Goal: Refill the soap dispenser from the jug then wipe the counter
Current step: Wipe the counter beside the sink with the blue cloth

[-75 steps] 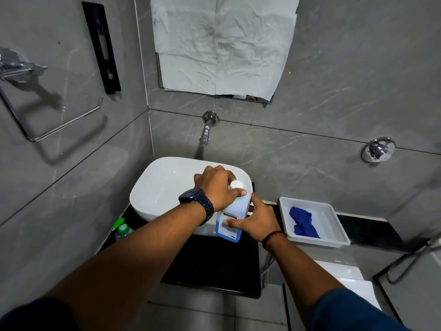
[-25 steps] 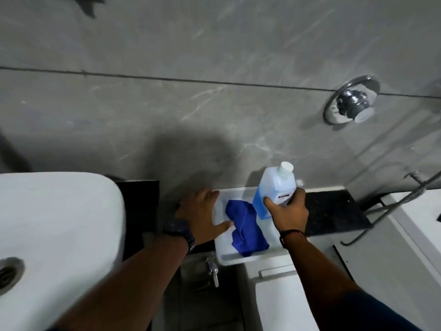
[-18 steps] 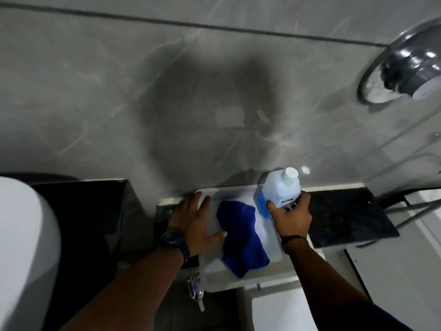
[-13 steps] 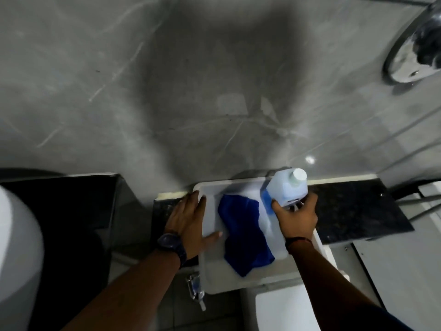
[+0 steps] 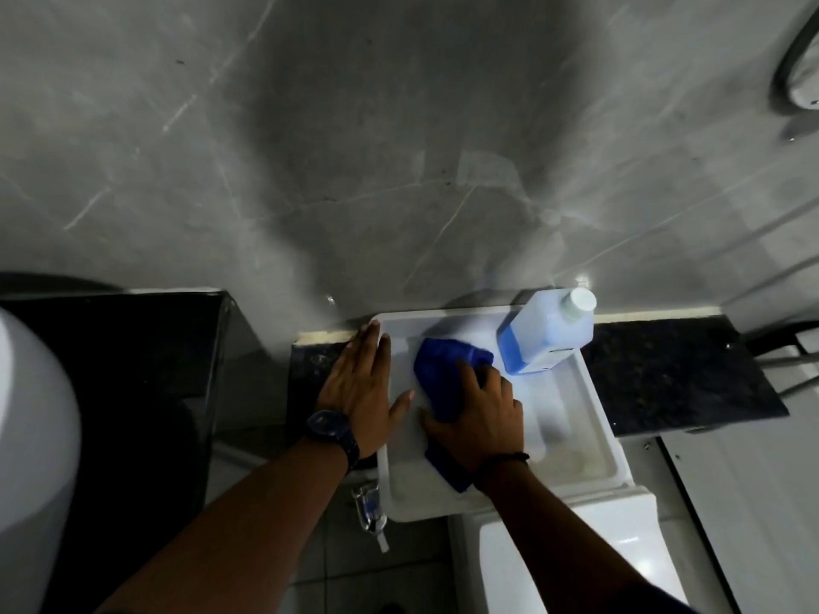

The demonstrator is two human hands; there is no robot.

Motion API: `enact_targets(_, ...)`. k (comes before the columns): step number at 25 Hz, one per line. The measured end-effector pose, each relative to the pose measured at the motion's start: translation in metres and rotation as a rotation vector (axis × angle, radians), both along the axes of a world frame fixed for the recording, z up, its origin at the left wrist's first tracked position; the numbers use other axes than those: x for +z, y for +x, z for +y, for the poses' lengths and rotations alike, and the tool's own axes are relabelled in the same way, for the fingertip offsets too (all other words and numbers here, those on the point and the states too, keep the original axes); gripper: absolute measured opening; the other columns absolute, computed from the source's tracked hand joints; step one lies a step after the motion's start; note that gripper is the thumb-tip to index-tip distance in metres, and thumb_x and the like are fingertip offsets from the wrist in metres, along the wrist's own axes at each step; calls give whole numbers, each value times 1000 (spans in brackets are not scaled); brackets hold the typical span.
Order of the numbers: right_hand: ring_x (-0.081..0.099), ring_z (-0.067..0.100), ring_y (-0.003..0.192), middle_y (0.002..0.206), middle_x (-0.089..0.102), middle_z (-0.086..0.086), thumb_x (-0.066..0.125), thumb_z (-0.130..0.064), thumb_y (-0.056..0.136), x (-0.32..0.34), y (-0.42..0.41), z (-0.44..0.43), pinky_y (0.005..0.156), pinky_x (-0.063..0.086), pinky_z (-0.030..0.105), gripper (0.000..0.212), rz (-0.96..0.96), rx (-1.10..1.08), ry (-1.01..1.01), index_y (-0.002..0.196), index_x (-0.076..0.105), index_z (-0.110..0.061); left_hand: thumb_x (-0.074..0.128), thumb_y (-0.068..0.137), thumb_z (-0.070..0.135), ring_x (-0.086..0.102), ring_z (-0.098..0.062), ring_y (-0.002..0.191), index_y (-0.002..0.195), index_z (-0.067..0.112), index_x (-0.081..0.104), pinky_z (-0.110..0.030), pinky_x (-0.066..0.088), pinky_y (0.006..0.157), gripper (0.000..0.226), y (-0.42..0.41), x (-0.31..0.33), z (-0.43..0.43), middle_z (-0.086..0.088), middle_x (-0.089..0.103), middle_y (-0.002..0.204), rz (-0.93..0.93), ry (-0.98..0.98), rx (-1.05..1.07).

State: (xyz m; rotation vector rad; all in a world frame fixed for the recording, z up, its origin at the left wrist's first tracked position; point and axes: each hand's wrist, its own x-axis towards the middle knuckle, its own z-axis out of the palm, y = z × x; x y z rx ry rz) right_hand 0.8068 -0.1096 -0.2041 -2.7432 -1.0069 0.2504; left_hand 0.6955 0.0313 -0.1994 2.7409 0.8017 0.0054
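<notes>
The clear jug [image 5: 547, 332] with blue liquid and a white cap stands in the far right corner of the white tray [image 5: 589, 418], with no hand on it. A blue cloth [image 5: 443, 374] lies in the tray's middle. My right hand [image 5: 481, 416] lies on the cloth with its fingers curled into the fabric. My left hand [image 5: 361, 385], with a dark watch on the wrist, rests flat on the tray's left rim, fingers spread. The soap dispenser is out of view.
The tray sits on a narrow black stone ledge [image 5: 673, 378] against a grey tiled wall. The white basin [image 5: 31, 432] on the black counter [image 5: 133, 343] is at the left edge. A white toilet cistern [image 5: 576, 556] is below the tray, a chrome valve [image 5: 370, 509] beside it.
My right hand set the jug down in the tray's far right corner, let go of it, and moved left onto the blue cloth. My left hand stayed on the tray's left rim.
</notes>
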Motion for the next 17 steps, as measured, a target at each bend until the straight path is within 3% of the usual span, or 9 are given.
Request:
enact_targets(2, 44, 32, 117, 135, 40, 11, 57, -58, 76, -8, 1, 4, 94, 43, 45, 73, 25, 30, -116, 137, 26, -33, 33, 89, 59, -10, -25, 145, 147, 12, -6, -33, -6, 110, 84, 0, -2, 0, -9, -20, 156, -1, 3, 9)
enact_targets(5, 46, 31, 115, 134, 43, 13, 58, -35, 86, -11, 5, 7, 95, 44, 41, 55, 84, 1, -8, 136, 34, -29, 39, 85, 63, -5, -27, 145, 148, 15, 0, -37, 1, 114, 88, 2, 1, 1, -9, -13, 157, 10, -10, 11)
enact_targets(8, 51, 32, 113, 128, 53, 14, 59, -15, 87, -1, 10, 9, 97, 44, 38, 50, 151, -48, 177, 133, 45, -22, 47, 75, 69, 18, -29, 140, 143, 20, 24, -44, 28, 110, 87, 2, 16, 0, -6, 12, 154, -53, 0, 3)
enact_targets(11, 57, 34, 105, 119, 59, 15, 60, -9, 85, 26, 1, 8, 92, 46, 37, 46, 141, -103, 374, 129, 51, -17, 50, 70, 68, 31, -27, 131, 135, 23, 33, -43, 42, 98, 81, -7, 43, -4, -4, 26, 144, -159, -7, -25)
enact_targets(17, 59, 34, 101, 117, 61, 17, 60, -5, 83, 126, -61, -11, 83, 39, 27, 46, 138, -219, 645, 128, 54, -14, 60, 74, 57, 45, -26, 121, 136, 20, 38, -39, 43, 93, 75, -70, 135, -30, -5, 42, 139, -321, -80, -24)
